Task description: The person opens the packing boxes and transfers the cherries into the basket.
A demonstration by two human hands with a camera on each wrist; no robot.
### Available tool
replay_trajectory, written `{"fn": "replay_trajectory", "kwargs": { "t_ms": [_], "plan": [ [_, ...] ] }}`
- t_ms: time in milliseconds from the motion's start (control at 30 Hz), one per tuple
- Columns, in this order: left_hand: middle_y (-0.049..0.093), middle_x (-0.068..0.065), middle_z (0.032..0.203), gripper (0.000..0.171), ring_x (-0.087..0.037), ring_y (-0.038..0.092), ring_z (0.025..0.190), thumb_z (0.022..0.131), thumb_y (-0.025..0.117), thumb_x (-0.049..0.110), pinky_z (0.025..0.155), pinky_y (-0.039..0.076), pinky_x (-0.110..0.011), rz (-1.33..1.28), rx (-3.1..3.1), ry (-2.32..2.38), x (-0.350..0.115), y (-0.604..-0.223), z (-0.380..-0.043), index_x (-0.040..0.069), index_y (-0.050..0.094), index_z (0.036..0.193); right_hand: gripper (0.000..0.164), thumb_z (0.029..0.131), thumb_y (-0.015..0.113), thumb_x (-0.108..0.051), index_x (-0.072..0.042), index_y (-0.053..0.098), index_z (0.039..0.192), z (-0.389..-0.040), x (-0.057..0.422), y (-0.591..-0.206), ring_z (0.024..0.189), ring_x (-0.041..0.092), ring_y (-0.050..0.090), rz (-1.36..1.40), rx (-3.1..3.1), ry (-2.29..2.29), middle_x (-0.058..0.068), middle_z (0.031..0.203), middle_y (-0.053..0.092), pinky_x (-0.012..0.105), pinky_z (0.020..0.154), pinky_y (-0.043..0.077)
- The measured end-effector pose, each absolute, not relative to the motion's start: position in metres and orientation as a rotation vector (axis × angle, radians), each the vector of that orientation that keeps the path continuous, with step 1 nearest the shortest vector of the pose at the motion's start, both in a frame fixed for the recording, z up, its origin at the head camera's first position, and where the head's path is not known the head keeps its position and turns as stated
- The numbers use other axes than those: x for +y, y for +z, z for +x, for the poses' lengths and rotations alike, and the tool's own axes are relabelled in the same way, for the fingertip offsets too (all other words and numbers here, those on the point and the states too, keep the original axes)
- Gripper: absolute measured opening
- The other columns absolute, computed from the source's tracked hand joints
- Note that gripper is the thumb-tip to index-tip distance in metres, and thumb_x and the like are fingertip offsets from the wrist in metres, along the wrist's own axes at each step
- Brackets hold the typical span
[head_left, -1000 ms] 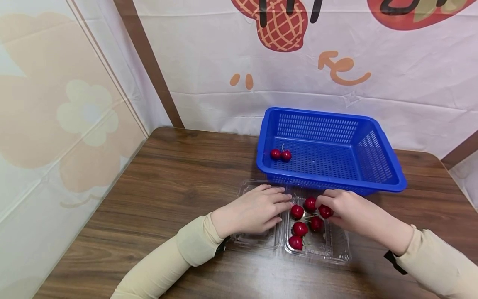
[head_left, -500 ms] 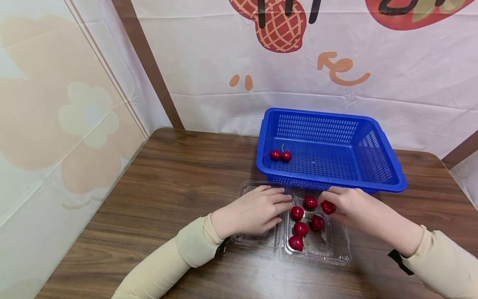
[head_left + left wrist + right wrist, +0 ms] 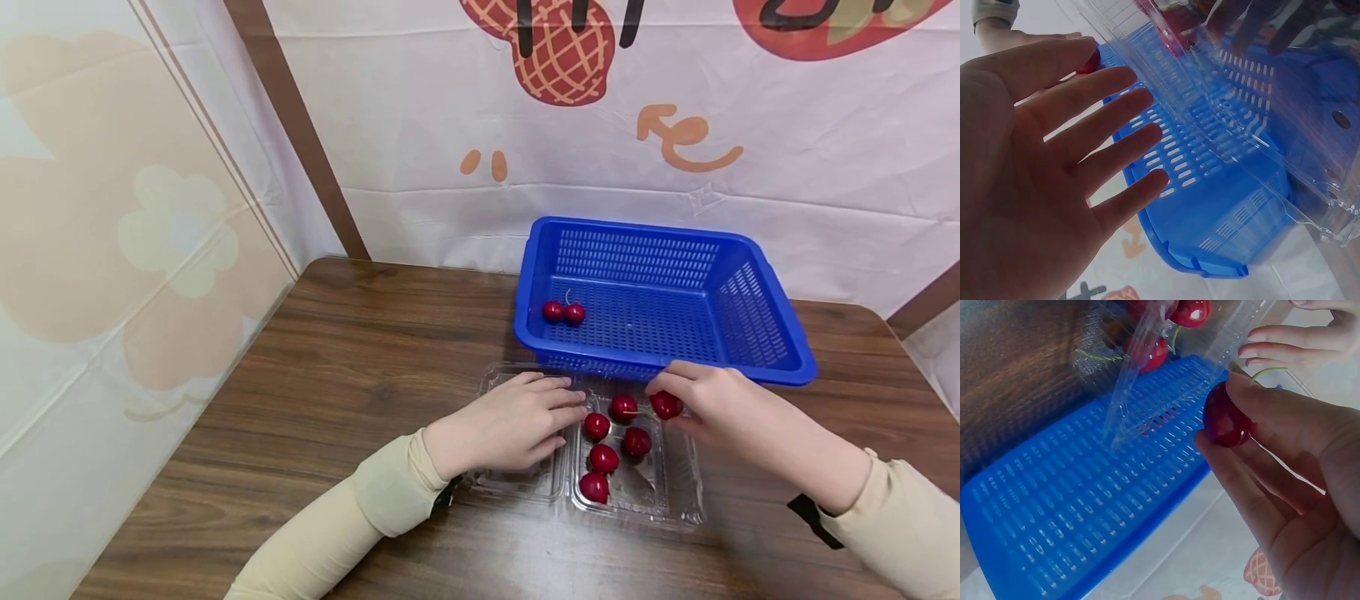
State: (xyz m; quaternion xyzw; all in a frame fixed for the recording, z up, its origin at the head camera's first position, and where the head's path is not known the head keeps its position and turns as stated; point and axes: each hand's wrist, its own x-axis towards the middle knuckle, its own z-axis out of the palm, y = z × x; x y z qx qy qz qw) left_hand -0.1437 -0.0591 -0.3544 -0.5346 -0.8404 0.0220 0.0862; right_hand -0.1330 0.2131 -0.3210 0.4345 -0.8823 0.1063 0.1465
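Between thumb and fingers my right hand (image 3: 723, 410) pinches a dark red cherry (image 3: 1225, 416), its green stem trailing toward the left in the head view. That hand is above the right part of a clear plastic clamshell box (image 3: 678, 500). Several more cherries (image 3: 603, 458) lie in the box's right half. My left hand (image 3: 512, 422) rests over the clamshell's left half, fingers spread and straight, fingertips near the middle hinge. In the left wrist view the palm of the left hand (image 3: 1041, 169) shows, holding nothing.
Behind the box stands a blue plastic basket (image 3: 667, 367) with two cherries (image 3: 564, 312) in its left corner. All stand on a brown wooden table (image 3: 330, 383). A printed cloth (image 3: 420, 125) hangs behind the table.
My right hand has lifted the cherry slightly and moved it a little up and right, away from the others. A cherry in the box has shifted slightly. My left hand stays put.
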Motion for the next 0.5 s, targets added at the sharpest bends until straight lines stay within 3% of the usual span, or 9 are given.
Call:
{"fn": "replay_trajectory", "kwargs": {
  "t_ms": [500],
  "plan": [
    [0.054, -0.003, 0.133, 0.044, -0.022, 0.042, 0.126, 0.089, 0.053, 0.031, 0.103, 0.038, -0.041, -1.595, -2.509, 0.040, -0.059, -0.356, -0.145, 0.015, 0.056, 0.129, 0.039, 0.056, 0.081, -0.004, -0.009, 0.064, 0.091, -0.135, 0.212, -0.310, 0.065, 0.008, 0.056, 1.254, -2.444, 0.317, -0.003, 0.082, 0.058, 0.026, 0.051, 0.053]
  ]
}}
